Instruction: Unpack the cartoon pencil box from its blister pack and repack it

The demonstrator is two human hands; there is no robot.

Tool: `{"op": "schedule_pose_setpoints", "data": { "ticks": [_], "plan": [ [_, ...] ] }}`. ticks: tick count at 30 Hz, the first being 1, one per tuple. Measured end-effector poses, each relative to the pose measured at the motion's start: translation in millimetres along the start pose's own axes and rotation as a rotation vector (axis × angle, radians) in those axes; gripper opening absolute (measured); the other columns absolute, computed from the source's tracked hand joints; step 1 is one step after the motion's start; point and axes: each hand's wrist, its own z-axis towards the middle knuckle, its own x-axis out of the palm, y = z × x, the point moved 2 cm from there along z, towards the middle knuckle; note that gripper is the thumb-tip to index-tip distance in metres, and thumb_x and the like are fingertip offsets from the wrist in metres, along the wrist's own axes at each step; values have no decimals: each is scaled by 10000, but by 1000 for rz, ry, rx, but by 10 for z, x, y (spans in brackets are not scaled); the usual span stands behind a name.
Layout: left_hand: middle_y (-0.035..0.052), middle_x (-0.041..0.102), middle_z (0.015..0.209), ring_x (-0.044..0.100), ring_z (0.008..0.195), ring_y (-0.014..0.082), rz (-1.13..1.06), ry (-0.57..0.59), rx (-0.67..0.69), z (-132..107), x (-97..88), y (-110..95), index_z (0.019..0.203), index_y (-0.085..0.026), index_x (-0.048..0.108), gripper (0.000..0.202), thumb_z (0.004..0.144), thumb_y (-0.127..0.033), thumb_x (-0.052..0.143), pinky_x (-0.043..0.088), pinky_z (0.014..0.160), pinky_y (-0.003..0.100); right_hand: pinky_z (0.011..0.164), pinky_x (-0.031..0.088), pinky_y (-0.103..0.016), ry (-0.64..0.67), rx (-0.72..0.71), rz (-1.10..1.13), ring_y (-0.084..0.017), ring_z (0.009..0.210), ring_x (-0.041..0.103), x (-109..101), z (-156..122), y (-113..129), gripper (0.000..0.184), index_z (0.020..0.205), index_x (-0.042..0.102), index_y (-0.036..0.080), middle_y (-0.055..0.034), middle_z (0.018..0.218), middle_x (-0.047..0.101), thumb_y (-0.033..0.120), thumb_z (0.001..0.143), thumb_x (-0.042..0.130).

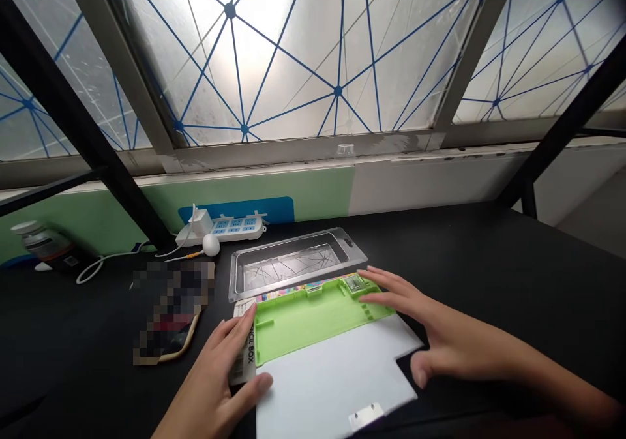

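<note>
A light green plastic pencil box (308,325) lies opened out in front of me, with a white panel (332,374) spread toward me from its lower edge. Small molded parts and a little square piece show at its upper right. My left hand (229,367) rests at the left side, fingertips on the green edge and thumb on the white panel, fingers extended. At the upper right corner, the fingers of my right hand (415,321) are stretched over the green part, the thumb apart from them. Partly under the box is a printed card (244,361) reading "PENCIL BOX".
Behind the box lies a clear plastic tray (235,279). A blurred phone-like object (176,321) is at left. A white power strip (239,228) with a plug and cable stands by the wall, and a dark bottle (49,246) is far left. Black slanted posts (562,126) flank the black table (513,269).
</note>
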Motion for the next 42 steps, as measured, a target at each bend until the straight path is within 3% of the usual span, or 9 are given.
{"op": "schedule_pose_setpoints", "data": {
  "ticks": [4,11,14,18,23,28,33,36,42],
  "plan": [
    [55,495,1561,431,1449,316,88,-6,-43,4,14,-17,1598,-314,307,699,973,-500,559,440,1137,453,1230,178,-581,105,176,72,-427,1549,47,69,-30,-353,1274,1617,176,379,-45,1728,31,554,591,912],
    [34,442,1600,395,1474,320,45,-34,-14,-23,33,84,1602,-321,302,602,1051,-562,289,397,1169,486,1235,233,-543,-42,135,160,-349,1530,237,116,6,-320,903,1571,328,419,-11,1658,335,556,799,776],
    [56,433,1606,390,1474,339,-30,-63,10,-14,37,47,1597,-288,333,764,992,-694,102,340,1200,512,1206,290,-564,-115,141,158,-358,1492,327,113,16,-342,709,1544,402,401,-27,1611,424,584,902,641],
    [82,432,1603,393,1466,384,-55,-76,35,-17,37,61,1609,-273,303,891,921,-771,36,296,1212,563,1169,368,-543,-180,130,138,-360,1440,421,121,46,-341,700,1554,405,340,-62,1592,453,599,930,590],
    [77,401,1621,427,1446,381,-12,-70,18,-26,34,137,1629,-308,213,871,916,-809,231,398,1161,538,1133,438,-512,-216,124,113,-333,1388,502,155,59,-330,709,1559,397,313,-84,1551,508,580,934,598],
    [75,548,1518,574,1339,314,97,-102,20,8,56,52,1633,-344,95,874,944,-595,569,511,1075,455,1132,449,-524,-269,48,-42,-343,1401,487,266,17,-411,791,1576,350,344,-74,1572,480,506,885,700],
    [112,551,1502,594,1311,326,259,-253,215,33,39,-103,1615,-318,201,835,930,-505,640,510,1076,473,1058,535,-441,-393,-187,-137,-274,1291,603,260,-13,-379,651,1561,363,395,-38,1483,586,315,967,618],
    [142,517,1527,544,1358,344,346,-321,293,168,-69,-263,1603,-288,242,766,957,-489,601,441,1129,532,1099,500,-445,-514,-253,-151,-268,1321,582,138,45,-304,621,1538,407,398,-26,1468,601,261,968,612],
    [187,555,1482,516,1369,378,407,-269,97,886,-342,-488,1549,-189,348,715,973,-585,503,406,1108,613,1057,534,-446,-565,-113,24,-299,1258,632,-138,519,-245,565,1476,531,267,-74,1437,625,366,931,639]
  ]
}}
